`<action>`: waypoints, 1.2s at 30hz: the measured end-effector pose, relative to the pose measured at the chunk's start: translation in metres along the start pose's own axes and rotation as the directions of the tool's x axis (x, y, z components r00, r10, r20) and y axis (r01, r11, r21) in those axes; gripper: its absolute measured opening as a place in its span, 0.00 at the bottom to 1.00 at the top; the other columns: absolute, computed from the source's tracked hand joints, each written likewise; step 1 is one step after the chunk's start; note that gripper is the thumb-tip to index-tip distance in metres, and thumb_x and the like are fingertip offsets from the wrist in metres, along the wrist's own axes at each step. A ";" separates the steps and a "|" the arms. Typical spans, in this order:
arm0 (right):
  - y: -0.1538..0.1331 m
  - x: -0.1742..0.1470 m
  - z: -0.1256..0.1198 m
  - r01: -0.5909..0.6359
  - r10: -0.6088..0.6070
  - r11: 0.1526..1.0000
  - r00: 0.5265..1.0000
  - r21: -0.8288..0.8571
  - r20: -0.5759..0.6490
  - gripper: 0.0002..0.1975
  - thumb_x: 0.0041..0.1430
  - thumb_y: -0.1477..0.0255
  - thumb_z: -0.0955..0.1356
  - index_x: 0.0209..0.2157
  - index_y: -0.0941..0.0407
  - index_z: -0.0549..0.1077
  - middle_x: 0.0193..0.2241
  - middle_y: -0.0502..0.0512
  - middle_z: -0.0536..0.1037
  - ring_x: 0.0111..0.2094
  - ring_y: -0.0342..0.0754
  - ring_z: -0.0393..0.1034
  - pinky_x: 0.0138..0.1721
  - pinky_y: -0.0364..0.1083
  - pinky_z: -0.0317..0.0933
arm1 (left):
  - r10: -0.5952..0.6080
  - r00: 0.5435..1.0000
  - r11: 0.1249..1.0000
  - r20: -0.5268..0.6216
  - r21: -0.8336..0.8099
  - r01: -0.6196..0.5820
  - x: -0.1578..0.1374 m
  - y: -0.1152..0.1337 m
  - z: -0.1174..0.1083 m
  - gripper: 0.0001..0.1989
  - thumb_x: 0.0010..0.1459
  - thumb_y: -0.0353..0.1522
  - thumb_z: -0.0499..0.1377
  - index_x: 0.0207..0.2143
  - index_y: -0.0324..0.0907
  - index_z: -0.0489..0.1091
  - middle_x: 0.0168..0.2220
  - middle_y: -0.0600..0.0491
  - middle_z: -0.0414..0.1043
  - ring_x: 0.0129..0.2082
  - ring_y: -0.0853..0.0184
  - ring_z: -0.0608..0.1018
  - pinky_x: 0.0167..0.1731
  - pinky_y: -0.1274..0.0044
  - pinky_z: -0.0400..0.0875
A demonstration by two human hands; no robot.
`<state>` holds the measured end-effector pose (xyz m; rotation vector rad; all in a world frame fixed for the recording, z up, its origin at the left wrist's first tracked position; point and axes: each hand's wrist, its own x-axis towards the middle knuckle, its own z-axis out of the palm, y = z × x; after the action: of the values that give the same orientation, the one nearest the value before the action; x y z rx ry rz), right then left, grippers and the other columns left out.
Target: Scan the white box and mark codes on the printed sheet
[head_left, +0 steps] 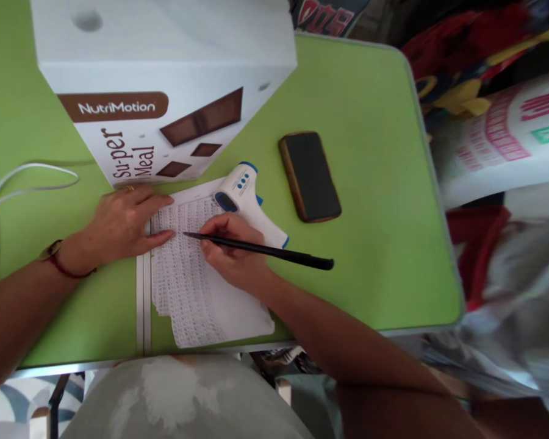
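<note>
A sheet of paper (190, 292) covered in rows of handwriting lies on the green table, with what looks like another sheet under its left edge. My right hand (235, 247) rests on it, fingers pinched round a black pen (279, 253) whose tip is at the written rows. At the paper's upper left edge lies my left hand (130, 222), palm down, fingers apart, holding nothing. A white and blue infrared thermometer (260, 219) sits across the paper's upper right, just beyond my right hand and partly hidden by it.
A large white NutriMotion box (165, 79) stands behind the paper. To the right lies a dark phone in a brown case (313, 177). A white cable (27, 167) loops at the left. Printed sacks (498, 140) crowd the right edge of the green table (384, 244).
</note>
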<state>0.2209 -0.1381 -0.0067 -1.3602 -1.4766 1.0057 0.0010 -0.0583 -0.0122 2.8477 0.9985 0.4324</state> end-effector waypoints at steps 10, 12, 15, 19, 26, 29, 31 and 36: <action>0.008 -0.004 0.004 0.156 -0.159 0.986 0.987 -0.062 -0.037 0.05 0.55 0.76 0.67 0.27 0.52 0.69 0.20 0.44 0.71 0.21 0.40 0.63 0.23 0.42 0.59 | 0.036 0.999 0.999 -0.002 0.008 -0.036 -0.002 -0.002 0.001 0.28 0.69 0.53 0.48 0.54 0.43 0.72 0.47 0.48 0.78 0.43 0.61 0.80 0.41 0.73 0.70; 0.007 -0.003 0.003 0.169 -0.172 0.983 0.985 -0.078 -0.029 0.06 0.55 0.77 0.67 0.28 0.52 0.69 0.20 0.44 0.71 0.21 0.40 0.63 0.23 0.42 0.59 | 0.033 0.999 0.999 0.006 0.001 -0.033 -0.002 -0.002 0.001 0.29 0.69 0.54 0.48 0.54 0.43 0.72 0.47 0.48 0.77 0.43 0.60 0.80 0.41 0.73 0.70; 0.006 -0.003 0.001 0.180 -0.181 0.979 0.983 -0.099 -0.004 0.06 0.56 0.77 0.67 0.28 0.52 0.69 0.20 0.44 0.71 0.21 0.40 0.63 0.23 0.42 0.59 | 0.014 0.998 1.000 0.058 -0.012 -0.013 -0.001 -0.001 0.000 0.29 0.68 0.54 0.49 0.54 0.43 0.72 0.46 0.48 0.77 0.44 0.59 0.80 0.42 0.72 0.70; 0.004 -0.004 0.000 0.199 -0.198 0.974 0.980 -0.111 0.027 0.07 0.57 0.78 0.68 0.28 0.52 0.69 0.22 0.44 0.72 0.22 0.39 0.64 0.24 0.41 0.59 | 0.001 0.996 1.000 0.086 -0.011 0.000 0.000 -0.001 -0.001 0.29 0.68 0.54 0.49 0.55 0.43 0.72 0.46 0.48 0.77 0.44 0.59 0.79 0.41 0.73 0.69; 0.007 -0.004 0.001 0.235 -0.232 0.966 0.972 -0.111 0.038 0.07 0.57 0.80 0.68 0.29 0.53 0.70 0.23 0.44 0.73 0.23 0.39 0.66 0.25 0.41 0.61 | 0.058 0.998 0.998 0.001 0.035 -0.058 0.000 0.000 0.000 0.29 0.69 0.53 0.47 0.53 0.42 0.72 0.43 0.48 0.78 0.40 0.60 0.80 0.38 0.73 0.69; 0.009 -0.004 0.002 0.275 -0.274 0.956 0.962 -0.101 0.021 0.08 0.55 0.81 0.68 0.29 0.53 0.70 0.22 0.44 0.72 0.22 0.39 0.65 0.24 0.40 0.60 | 0.065 0.998 0.997 -0.018 0.042 -0.064 0.001 0.001 -0.001 0.27 0.70 0.52 0.48 0.52 0.41 0.73 0.43 0.48 0.78 0.40 0.60 0.80 0.38 0.73 0.70; 0.010 -0.004 0.003 0.280 -0.280 0.954 0.960 -0.106 0.015 0.08 0.55 0.81 0.68 0.28 0.53 0.69 0.22 0.43 0.71 0.22 0.39 0.64 0.24 0.40 0.60 | 0.072 0.997 0.997 -0.030 0.036 -0.071 0.001 0.001 -0.002 0.27 0.70 0.51 0.49 0.52 0.41 0.73 0.43 0.47 0.78 0.40 0.60 0.80 0.37 0.72 0.70; 0.011 -0.005 0.004 0.266 -0.267 0.952 0.964 -0.154 0.015 0.08 0.56 0.80 0.67 0.28 0.52 0.68 0.21 0.43 0.71 0.21 0.39 0.64 0.23 0.41 0.59 | 0.058 0.998 0.998 -0.013 0.024 -0.058 0.000 0.002 -0.002 0.25 0.69 0.50 0.51 0.53 0.41 0.73 0.44 0.47 0.78 0.41 0.59 0.80 0.38 0.72 0.70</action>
<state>0.2204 -0.1422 -0.0182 -1.2262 -1.7100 0.7260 0.0018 -0.0592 -0.0100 2.9048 0.9312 0.4486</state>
